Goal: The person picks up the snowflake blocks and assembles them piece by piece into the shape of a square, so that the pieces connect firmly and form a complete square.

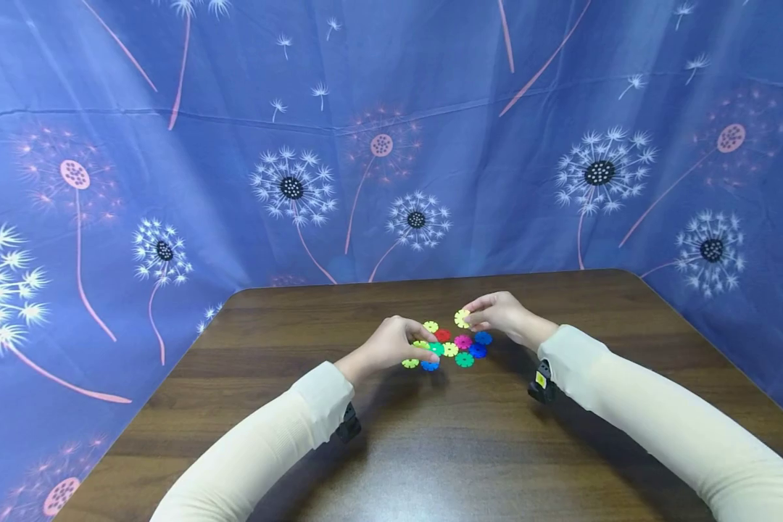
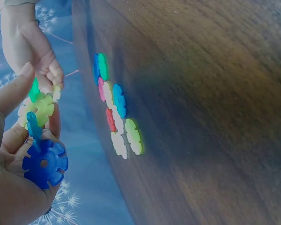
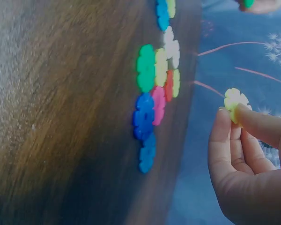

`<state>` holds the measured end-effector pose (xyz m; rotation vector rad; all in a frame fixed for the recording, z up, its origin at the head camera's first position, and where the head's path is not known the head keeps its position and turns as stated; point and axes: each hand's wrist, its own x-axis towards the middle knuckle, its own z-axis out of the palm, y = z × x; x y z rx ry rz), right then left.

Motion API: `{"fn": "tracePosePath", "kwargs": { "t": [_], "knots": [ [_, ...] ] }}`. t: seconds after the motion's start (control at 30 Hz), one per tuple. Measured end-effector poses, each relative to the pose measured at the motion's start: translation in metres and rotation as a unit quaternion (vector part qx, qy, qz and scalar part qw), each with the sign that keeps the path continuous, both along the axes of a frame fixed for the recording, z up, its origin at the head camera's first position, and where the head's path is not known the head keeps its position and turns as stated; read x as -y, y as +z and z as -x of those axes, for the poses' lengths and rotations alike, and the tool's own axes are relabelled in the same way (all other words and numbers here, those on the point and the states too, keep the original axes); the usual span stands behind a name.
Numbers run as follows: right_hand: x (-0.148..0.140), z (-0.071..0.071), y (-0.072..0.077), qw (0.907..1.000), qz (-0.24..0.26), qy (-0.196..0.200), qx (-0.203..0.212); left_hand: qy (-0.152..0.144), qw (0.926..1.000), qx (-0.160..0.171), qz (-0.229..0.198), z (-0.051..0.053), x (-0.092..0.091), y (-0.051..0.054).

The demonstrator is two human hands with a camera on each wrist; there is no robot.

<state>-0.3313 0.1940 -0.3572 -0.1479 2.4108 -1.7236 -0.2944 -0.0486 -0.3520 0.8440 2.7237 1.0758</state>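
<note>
Left arm (image 1: 254,435) and right arm (image 1: 665,413) stretched forward, angled inward, left hand (image 1: 391,348) gripping, one digit straight, others curled, right hand (image 1: 505,316) slightly farther out, pinching with its fingertips, remaining fingers (image 3: 254,152) curled, hands apart

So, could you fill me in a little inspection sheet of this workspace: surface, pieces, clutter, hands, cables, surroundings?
Surface: brown wood-grain table.
Job's things: colourful notched discs clustered on the table; several joined discs and one yellow disc in hand.
Clutter: nothing seen.
Grippers: bare hands; the left hand holds the joined discs, the right hand pinches the yellow disc.
Cables: nothing seen.
Surroundings: blue dandelion-print cloth behind the table.
</note>
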Motion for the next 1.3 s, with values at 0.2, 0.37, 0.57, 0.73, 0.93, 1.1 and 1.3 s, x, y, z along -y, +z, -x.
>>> {"fn": "tracePosePath", "kwargs": {
  "t": [0.2,0.37,0.57,0.73,0.93,1.1,1.3],
  "knots": [
    [0.002,-0.009,0.007,0.9996,0.015,0.007,-0.023,0.000,1.0000,0.000,0.000,0.001,-0.002,-0.002],
    [0.007,-0.020,0.012,0.9997,0.004,0.012,-0.021,0.006,1.0000,-0.005,0.005,0.000,-0.003,0.000],
    [0.010,-0.034,0.014,0.9991,-0.016,0.030,-0.026,0.012,0.9990,-0.041,0.011,0.000,-0.002,0.003],
    [0.011,-0.042,0.015,0.9972,-0.031,0.046,-0.050,0.007,0.9987,-0.051,0.000,0.001,-0.002,0.003],
    [0.015,-0.051,0.016,0.9947,-0.043,0.055,-0.076,0.012,0.9990,-0.039,-0.015,0.000,-0.002,0.005],
    [0.017,-0.056,0.017,0.9934,-0.049,0.045,-0.093,0.010,0.9992,-0.033,-0.021,0.001,-0.001,0.005],
    [0.018,-0.056,0.014,0.9941,-0.037,0.043,-0.092,0.015,0.9990,-0.033,-0.027,-0.002,-0.001,0.007]
  ]
}}
